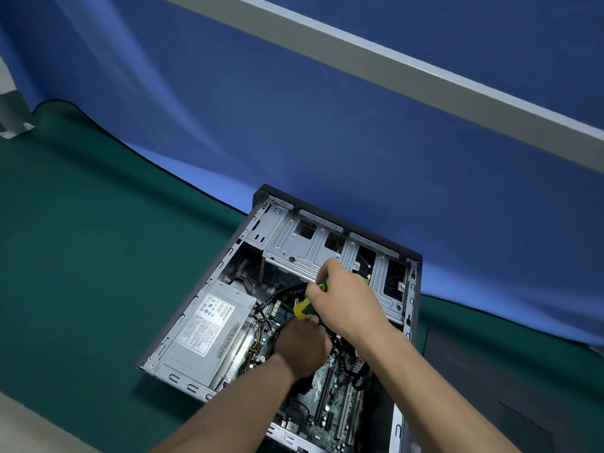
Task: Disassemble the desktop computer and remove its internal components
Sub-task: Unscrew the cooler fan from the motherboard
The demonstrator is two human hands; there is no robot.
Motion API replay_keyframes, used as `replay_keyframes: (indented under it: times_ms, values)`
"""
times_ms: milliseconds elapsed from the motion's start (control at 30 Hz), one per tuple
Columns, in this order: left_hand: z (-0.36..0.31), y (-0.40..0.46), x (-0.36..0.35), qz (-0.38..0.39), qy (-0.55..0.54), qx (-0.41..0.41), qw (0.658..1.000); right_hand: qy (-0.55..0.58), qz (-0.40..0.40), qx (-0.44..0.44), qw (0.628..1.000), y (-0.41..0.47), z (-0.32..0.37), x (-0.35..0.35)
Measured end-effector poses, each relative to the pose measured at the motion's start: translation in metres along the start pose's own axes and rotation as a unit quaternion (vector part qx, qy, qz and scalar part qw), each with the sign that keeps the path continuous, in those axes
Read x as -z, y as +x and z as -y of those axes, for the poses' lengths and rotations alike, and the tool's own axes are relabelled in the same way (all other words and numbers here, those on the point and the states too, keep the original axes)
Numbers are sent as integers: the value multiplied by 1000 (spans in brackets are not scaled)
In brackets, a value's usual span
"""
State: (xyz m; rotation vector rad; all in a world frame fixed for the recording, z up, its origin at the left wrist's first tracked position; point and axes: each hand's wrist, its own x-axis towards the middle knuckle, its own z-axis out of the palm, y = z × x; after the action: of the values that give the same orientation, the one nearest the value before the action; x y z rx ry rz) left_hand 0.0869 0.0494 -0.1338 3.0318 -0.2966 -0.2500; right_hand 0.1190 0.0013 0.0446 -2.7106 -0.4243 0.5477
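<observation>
Computer case (412, 282): lies on its side on the green mat (81, 256), open face up, its side cover already off; every place below is given relative to this case.
Power supply (209, 328): silver box seated in the case's left part, label upward, not yet removed.
Motherboard (336, 397): flat on the case floor, in its near half, still mounted.
Drive cage (294, 246): bare metal bays along the case's far edge.
Right hand (346, 302): over the case's middle, fingers curled round the screwdriver (305, 307), whose yellow-green handle slants down into the interior; the tip is hidden.
Left hand (299, 348): low inside the case, just beside the power supply's right edge, fingers curled downward; what it holds, if anything, cannot be told.
Step in hand: probably loosening a fastener at the case's centre, perhaps on the cooler.
Next move: likely needs the driver kept square on the screw while the left hand steadies the part, clear of the cables (281, 292).
</observation>
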Motion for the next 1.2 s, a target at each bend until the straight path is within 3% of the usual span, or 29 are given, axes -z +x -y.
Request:
replay_keyframes:
  times_ms: [167,333,500,633,833,967,1067,1133,1200]
  values:
    - [-1,-4,7,-2,22,-11,1000,-126,-49,-16,991,0,-2,1]
    - [-1,-3,11,0,4,-3,1000,-28,4,32,999,1,-2,6]
    - [0,-3,6,-14,-12,5,1000,-94,-58,35,993,-2,0,-3]
    - [-1,-4,4,-8,1,9,1000,-9,0,70,997,0,3,2]
    - [-1,-5,12,-5,11,-6,1000,-172,-46,77,981,0,8,2]
    - [0,-4,-3,17,61,-11,998,-47,35,105,993,2,10,4]
    - [0,-6,8,47,28,-6,999,-39,-11,45,998,3,9,-1]
    - [0,-4,7,6,25,-10,1000,-80,-48,12,996,4,6,-3]
    - [1,-4,12,-7,24,-15,1000,-60,-28,21,998,7,3,-1]
